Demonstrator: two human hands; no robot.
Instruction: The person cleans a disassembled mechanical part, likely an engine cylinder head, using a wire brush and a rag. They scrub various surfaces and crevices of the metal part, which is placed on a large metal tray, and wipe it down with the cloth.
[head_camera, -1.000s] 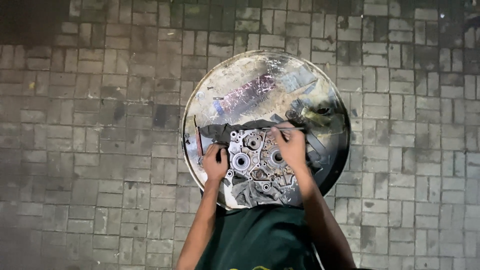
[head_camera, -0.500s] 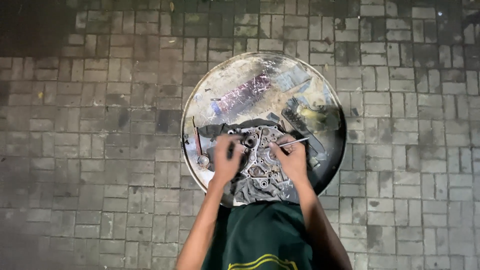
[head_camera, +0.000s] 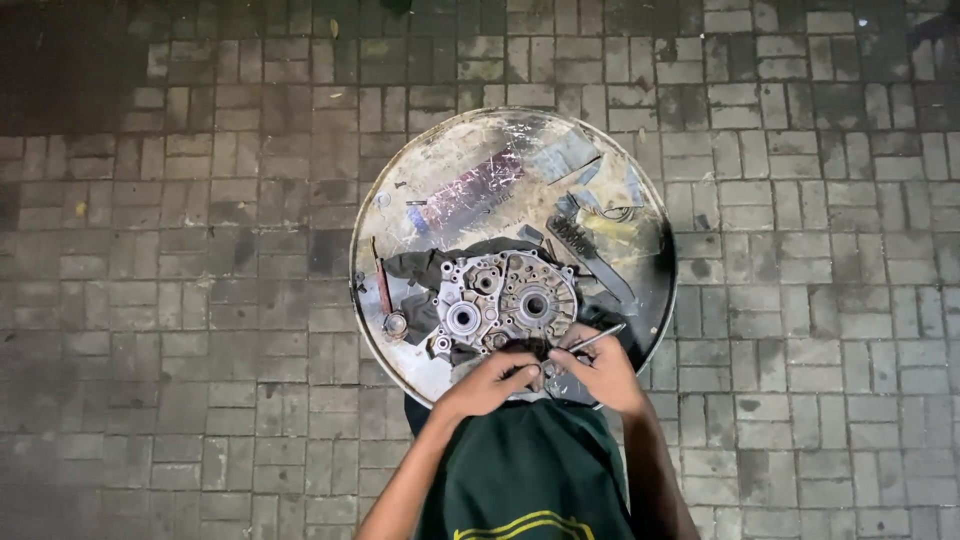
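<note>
Left hand (head_camera: 492, 380), right hand (head_camera: 598, 372) curled at engine casing (head_camera: 505, 302) near edge; right fingers pinch thin metal tool (head_camera: 597, 337); left grip unclear. Round metal surface (head_camera: 440, 150), brick floor (head_camera: 180, 300).

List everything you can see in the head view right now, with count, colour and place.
Round metal tray: one, scratched silver-grey, on the brick paving, centre of the view.
Cast metal engine casing: one, pale grey with round bores, on the near half of the tray.
Dark cloth: one, black-grey, under and left of the casing.
Red-handled tool: one, red and steel, along the tray's left rim.
Flat dark metal bar: one, grey-black, right of the casing.
Thin metal rod: one, silver, held in the right hand.
Grey brick paving: grey, stained, all around the tray.
Green garment: one, dark green, bottom centre.
Left hand: at the casing's near edge.
Right hand: at the near right, gripping the rod.
</note>
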